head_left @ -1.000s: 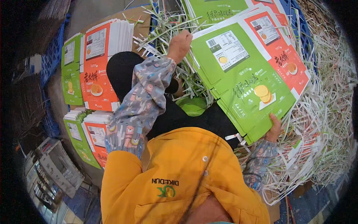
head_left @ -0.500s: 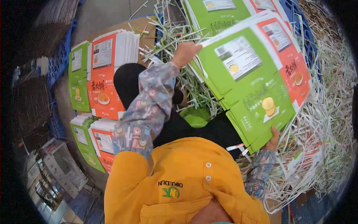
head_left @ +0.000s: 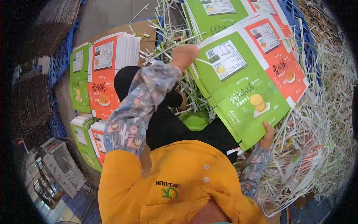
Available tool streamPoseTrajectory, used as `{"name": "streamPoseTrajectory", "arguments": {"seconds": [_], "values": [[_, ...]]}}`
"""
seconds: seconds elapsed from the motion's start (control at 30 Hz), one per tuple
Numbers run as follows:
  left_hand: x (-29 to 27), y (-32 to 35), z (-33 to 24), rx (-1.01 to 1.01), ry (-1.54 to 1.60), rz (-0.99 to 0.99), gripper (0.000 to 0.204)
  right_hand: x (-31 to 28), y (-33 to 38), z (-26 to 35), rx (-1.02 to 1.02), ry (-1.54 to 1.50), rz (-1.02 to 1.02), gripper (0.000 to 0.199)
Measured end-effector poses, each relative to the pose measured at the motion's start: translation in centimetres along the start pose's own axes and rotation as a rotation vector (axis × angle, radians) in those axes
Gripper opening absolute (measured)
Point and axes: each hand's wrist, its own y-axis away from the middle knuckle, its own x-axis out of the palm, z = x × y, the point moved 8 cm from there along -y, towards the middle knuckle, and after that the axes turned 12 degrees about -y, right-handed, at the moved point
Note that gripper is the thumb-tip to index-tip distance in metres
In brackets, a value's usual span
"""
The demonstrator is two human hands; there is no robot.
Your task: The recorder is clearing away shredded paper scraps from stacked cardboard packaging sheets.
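Observation:
Before me, slightly to the right, lies a thin stack of printed cardboard sheets (head_left: 220,93), green on the left and orange-red on the right, tilted over my lap. My left hand (head_left: 184,56) is closed on its far left corner. At the near edge, my right hand (head_left: 267,136) grips the same sheets with the thumb on top and the other fingers hidden below. Beyond them rests a larger stack of matching sheets (head_left: 207,23), partly covered. White and green paper strips (head_left: 164,39) stick out beside my left hand.
More green sheets (head_left: 79,80) and orange-red sheets (head_left: 104,80) stand in stacks on cardboard at my left. A deep heap of shredded paper trimmings (head_left: 317,149) fills the right side. Blue plastic pallets (head_left: 61,67) edge both sides. A green seat (head_left: 194,120) shows between my legs.
The held sheets have shifted slightly left and toward me and lie closer together. My left hand has moved a little nearer, and my right hand slightly left; both keep their grip.

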Motion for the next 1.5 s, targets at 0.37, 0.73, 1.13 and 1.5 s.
{"name": "streamPoseTrajectory", "arguments": {"seconds": [0.37,0.73,1.13,1.5], "values": [[-0.9,-3.0,7.0,-0.247,0.660,0.026,0.039,-0.7,-0.9,0.0,0.105,-0.136,0.013,0.030],[-0.1,-4.4,8.6,-0.028,0.135,-0.190,0.021,-3.7,0.8,-0.4,0.179,-0.048,-0.036,0.028],[-2.9,11.2,-2.6,-0.221,1.453,0.810,0.035,1.2,2.0,1.5,0.115,-0.171,-0.031,0.031],[-4.5,15.4,-10.5,-1.175,2.186,0.326,0.029,12.6,7.3,-7.6,0.364,-0.374,0.164,0.023]]}}
